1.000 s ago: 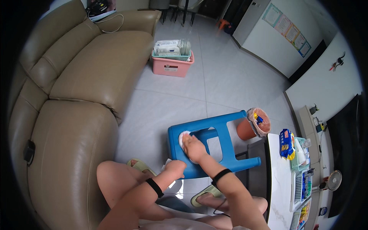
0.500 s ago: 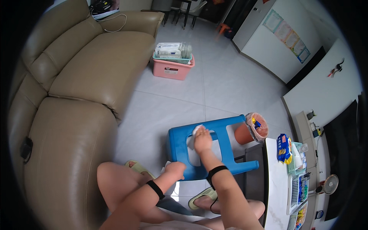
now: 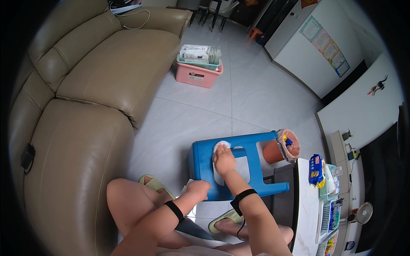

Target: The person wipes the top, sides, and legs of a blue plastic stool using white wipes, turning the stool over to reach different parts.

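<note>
A blue plastic stool (image 3: 249, 151) lies on its side in front of me, its legs pointing right. My right hand (image 3: 224, 161) presses a white wipe (image 3: 222, 144) against the upward-facing side, by the far left corner of its opening. The wipe peeks out beyond the fingertips. At the stool's near left edge, my left hand (image 3: 199, 190) is closed on the rim, its fingers partly hidden. Something white shows behind that hand, too covered to name. Both forearms wear black bands.
A brown leather sofa (image 3: 81, 145) runs along the left. An orange bin (image 3: 272, 152) with a liner stands beyond the stool's legs. On the right, a white table (image 3: 304, 213) bears a blue wipes pack (image 3: 316, 171) and baskets. Farther off sits a pink tub (image 3: 198, 78).
My right hand and the wipe have shifted slightly toward the stool's left end. My left hand keeps its place on the edge. The whole view has moved a little.
</note>
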`<state>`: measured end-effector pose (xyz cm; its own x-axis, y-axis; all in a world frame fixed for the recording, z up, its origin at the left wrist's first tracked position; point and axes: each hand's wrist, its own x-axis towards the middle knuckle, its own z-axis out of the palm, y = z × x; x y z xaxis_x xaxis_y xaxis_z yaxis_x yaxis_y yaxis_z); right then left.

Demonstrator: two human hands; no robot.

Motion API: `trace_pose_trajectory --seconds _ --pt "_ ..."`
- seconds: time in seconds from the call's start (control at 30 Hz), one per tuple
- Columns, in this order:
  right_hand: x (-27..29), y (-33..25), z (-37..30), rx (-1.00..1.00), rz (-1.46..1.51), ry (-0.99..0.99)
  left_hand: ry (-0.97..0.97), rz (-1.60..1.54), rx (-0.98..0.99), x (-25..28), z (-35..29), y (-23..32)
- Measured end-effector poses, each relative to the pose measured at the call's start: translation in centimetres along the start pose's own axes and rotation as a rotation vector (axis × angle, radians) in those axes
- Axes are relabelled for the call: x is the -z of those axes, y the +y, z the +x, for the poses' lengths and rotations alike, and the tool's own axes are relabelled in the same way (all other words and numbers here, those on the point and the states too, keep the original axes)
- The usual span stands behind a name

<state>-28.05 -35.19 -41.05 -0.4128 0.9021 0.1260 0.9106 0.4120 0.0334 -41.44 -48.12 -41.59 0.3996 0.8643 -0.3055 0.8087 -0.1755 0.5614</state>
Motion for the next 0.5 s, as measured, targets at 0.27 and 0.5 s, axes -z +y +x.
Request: trace_pose_trajectory --seconds 0.27,0.5 --pt "1.2 0.6 0.0 0.119 0.061 -0.092 -0.060 -0.009 0.031 0.1 0.3 -0.2" --pt "1.1 1.3 -0.1 0.144 0.061 -0.093 -0.077 -0.015 0.022 0.4 0.5 -0.2"
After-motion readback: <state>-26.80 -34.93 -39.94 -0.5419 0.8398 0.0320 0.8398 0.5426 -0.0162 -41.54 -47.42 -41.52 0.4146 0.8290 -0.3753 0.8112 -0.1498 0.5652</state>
